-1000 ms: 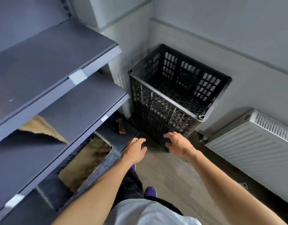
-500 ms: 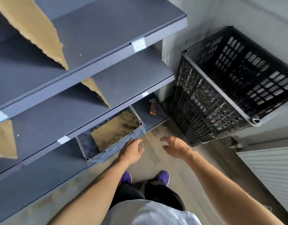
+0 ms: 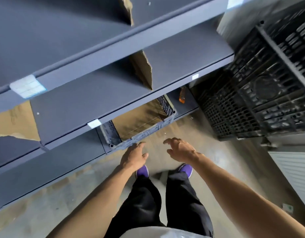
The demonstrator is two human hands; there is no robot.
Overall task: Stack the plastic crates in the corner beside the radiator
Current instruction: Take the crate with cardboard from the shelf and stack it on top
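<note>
A tall stack of black plastic crates [image 3: 261,93] stands in the corner at the right, beside the white radiator [image 3: 296,172]. A grey-blue crate [image 3: 148,131] lined with cardboard sits on the bottom shelf, its front rim sticking out over the floor. My left hand [image 3: 133,156] reaches toward that rim with fingers relaxed, just short of it. My right hand [image 3: 180,148] hovers over the floor to the right, fingers loosely curled, holding nothing.
Dark grey shelving [image 3: 100,54] fills the left and top, with torn cardboard pieces [image 3: 143,71] on its shelves. A small orange object [image 3: 182,97] lies on the bottom shelf by the black crates. My purple shoes [image 3: 142,170] stand on the grey floor [image 3: 45,208].
My view has turned left and down from the black crate stack toward the shelving. Both hands have left the black crates and moved toward the grey-blue crate on the bottom shelf.
</note>
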